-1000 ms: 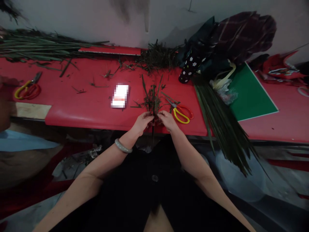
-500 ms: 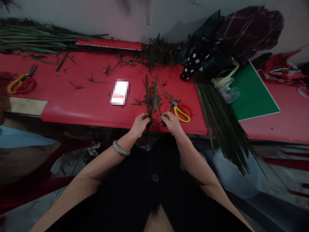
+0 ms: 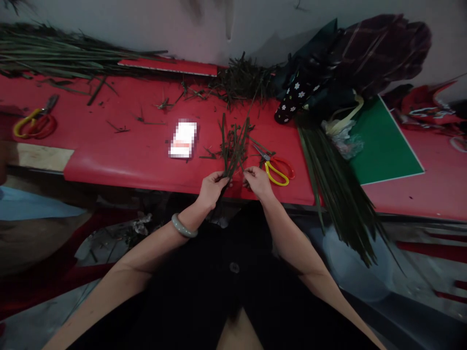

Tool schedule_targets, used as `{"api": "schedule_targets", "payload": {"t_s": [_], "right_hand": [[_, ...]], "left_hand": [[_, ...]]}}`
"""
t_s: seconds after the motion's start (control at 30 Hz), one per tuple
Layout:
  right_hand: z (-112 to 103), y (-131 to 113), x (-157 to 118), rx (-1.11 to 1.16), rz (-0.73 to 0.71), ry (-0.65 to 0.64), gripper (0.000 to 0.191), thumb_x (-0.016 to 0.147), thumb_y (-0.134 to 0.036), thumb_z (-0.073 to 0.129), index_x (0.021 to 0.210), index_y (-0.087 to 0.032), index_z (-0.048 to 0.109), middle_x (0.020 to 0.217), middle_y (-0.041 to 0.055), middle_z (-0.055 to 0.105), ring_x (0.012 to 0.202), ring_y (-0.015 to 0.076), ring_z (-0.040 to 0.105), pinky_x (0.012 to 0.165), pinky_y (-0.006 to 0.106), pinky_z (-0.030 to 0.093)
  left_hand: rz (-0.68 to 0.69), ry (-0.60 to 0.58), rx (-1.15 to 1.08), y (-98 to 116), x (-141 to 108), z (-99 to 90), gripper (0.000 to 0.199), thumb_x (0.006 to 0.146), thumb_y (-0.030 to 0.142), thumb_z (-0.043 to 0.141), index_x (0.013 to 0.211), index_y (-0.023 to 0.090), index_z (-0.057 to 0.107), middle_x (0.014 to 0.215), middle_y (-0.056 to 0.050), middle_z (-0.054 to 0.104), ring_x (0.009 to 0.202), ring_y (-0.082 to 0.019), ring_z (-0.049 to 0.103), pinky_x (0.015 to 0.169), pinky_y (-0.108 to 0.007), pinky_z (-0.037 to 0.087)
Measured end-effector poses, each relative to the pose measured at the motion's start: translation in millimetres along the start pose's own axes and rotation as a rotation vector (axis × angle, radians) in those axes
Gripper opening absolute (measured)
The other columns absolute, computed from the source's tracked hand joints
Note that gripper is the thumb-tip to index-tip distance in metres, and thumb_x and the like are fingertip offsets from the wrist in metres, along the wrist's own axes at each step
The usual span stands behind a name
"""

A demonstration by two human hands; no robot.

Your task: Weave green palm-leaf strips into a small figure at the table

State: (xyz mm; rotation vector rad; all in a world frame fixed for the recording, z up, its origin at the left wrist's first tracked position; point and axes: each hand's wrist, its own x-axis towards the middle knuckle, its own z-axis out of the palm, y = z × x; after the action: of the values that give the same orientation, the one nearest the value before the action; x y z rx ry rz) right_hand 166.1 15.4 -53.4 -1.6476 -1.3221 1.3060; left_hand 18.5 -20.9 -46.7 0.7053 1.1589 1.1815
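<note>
My left hand (image 3: 213,189), below a jade-coloured bangle (image 3: 183,226), pinches several long green leaf strips (image 3: 233,158) that fan out over the table's front edge. Close by on the right, my right hand (image 3: 257,181) has its thumb and fingers pressed together on the end of a thin strip. Red and yellow-handled scissors (image 3: 279,170) lie just beyond my right hand, blades pointing up and left. A lit phone (image 3: 183,139) rests on the red table (image 3: 138,155) to the left of the strips.
Leaf piles (image 3: 54,56) line the back left. Other scissors (image 3: 34,124) lie far left, near a person's blue clothing (image 3: 36,203). On the right are a floral-patterned item (image 3: 292,99), a bundle of long leaves (image 3: 339,194) and a green board (image 3: 386,146).
The strips in my left hand have tilted to the right and spread apart. Both hands stay nearly where they were; the whole view has shifted slightly.
</note>
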Motion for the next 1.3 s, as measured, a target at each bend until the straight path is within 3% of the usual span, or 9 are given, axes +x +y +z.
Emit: {"api": "schedule_targets", "payload": {"t_s": [0.17, 0.4, 0.57, 0.8, 1.0, 1.3], "right_hand": [[1.2, -4.9, 0.8, 0.043, -0.052, -0.062, 0.009, 0.073, -0.027, 0.05, 0.075, -0.019, 0.051, 0.052, -0.0045, 0.055, 0.043, 0.0089, 0.054, 0.041, 0.019, 0.041], [0.8, -8.1, -3.5, -0.023, -0.07, -0.297, 0.007, 0.073, -0.024, 0.05, 0.075, -0.017, 0.052, 0.051, -0.0056, 0.053, 0.042, 0.0068, 0.051, 0.041, 0.017, 0.04], [-4.5, -12.9, -6.4, -0.097, -0.059, -0.386, 0.007, 0.072, -0.022, 0.05, 0.073, -0.016, 0.053, 0.053, -0.005, 0.053, 0.043, 0.0058, 0.051, 0.043, 0.016, 0.039], [-10.1, -10.4, -0.5, -0.131, -0.123, -0.393, 0.013, 0.072, -0.023, 0.051, 0.081, -0.016, 0.057, 0.054, -0.0051, 0.054, 0.045, 0.0059, 0.052, 0.046, 0.017, 0.041], [-5.9, -6.7, -4.3, -0.071, -0.074, -0.449, 0.013, 0.071, -0.025, 0.051, 0.079, -0.016, 0.057, 0.055, -0.0049, 0.055, 0.044, 0.0052, 0.049, 0.044, 0.016, 0.039], [0.5, -7.4, -12.5, -0.145, -0.123, -0.501, 0.014, 0.071, -0.023, 0.049, 0.078, -0.015, 0.058, 0.061, -0.0039, 0.055, 0.047, 0.0044, 0.049, 0.046, 0.016, 0.039]], "left_hand": [[-0.033, -0.018, -0.011, 2.0, -1.8, 1.3, 0.02, 0.061, 0.022, 0.064, 0.079, 0.013, 0.063, 0.069, 0.0, 0.063, 0.057, -0.008, 0.056, 0.063, -0.024, 0.045], [-0.065, -0.059, 0.019, 1.2, -1.7, -3.7, 0.021, 0.063, 0.024, 0.064, 0.081, 0.013, 0.063, 0.068, -0.001, 0.063, 0.054, -0.007, 0.055, 0.055, -0.022, 0.041], [-0.103, -0.061, 0.036, 2.3, -3.5, -3.7, 0.019, 0.063, 0.02, 0.063, 0.081, 0.013, 0.064, 0.071, -0.001, 0.064, 0.054, -0.007, 0.055, 0.059, -0.023, 0.044], [-0.155, -0.062, 0.044, 2.2, -8.7, -5.0, 0.02, 0.064, 0.022, 0.063, 0.083, 0.014, 0.065, 0.072, -0.002, 0.064, 0.054, -0.008, 0.055, 0.057, -0.024, 0.044], [-0.214, -0.092, -0.019, -5.5, -18.5, -11.5, 0.029, 0.068, 0.032, 0.062, 0.09, 0.013, 0.062, 0.071, -0.003, 0.064, 0.054, -0.009, 0.057, 0.052, -0.022, 0.043], [-0.156, -0.073, -0.046, -4.7, -18.8, -11.3, 0.045, 0.069, 0.026, 0.061, 0.112, 0.019, 0.05, 0.07, 0.0, 0.063, 0.053, -0.009, 0.058, 0.051, -0.021, 0.044]]}}
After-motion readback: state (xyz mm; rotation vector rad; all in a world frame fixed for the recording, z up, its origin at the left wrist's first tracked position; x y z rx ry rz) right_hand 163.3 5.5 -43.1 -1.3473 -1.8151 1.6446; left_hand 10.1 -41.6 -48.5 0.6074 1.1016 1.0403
